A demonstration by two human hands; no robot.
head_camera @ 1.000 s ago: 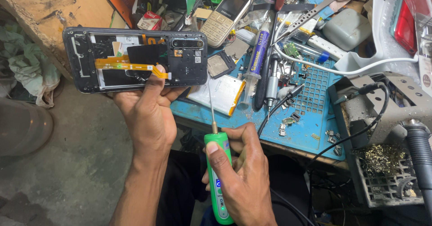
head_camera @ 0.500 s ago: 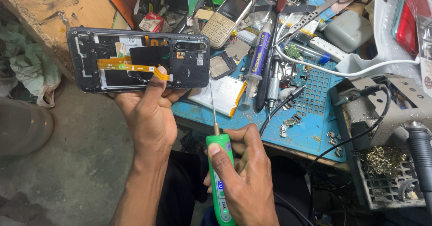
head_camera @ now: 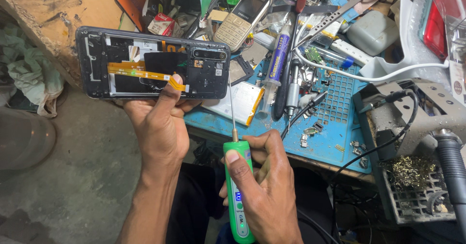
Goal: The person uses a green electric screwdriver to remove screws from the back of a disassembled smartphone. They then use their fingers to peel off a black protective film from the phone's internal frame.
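My left hand holds an opened black smartphone flat in the air, back cover off, insides showing. Its thumb presses on the end of an orange flex cable that runs across the phone's middle. My right hand grips a green electric screwdriver upright. The thin metal bit points up toward the phone's lower right edge, its tip just below the camera end.
A blue work mat covers the bench, strewn with small metal parts. On it lie a flat silver battery, a syringe tube, tweezers and a keypad phone. A soldering stand with brass wool sits at right.
The phone and my left hand have shifted slightly right and down in view. The screwdriver bit has come a little closer to the phone's edge.
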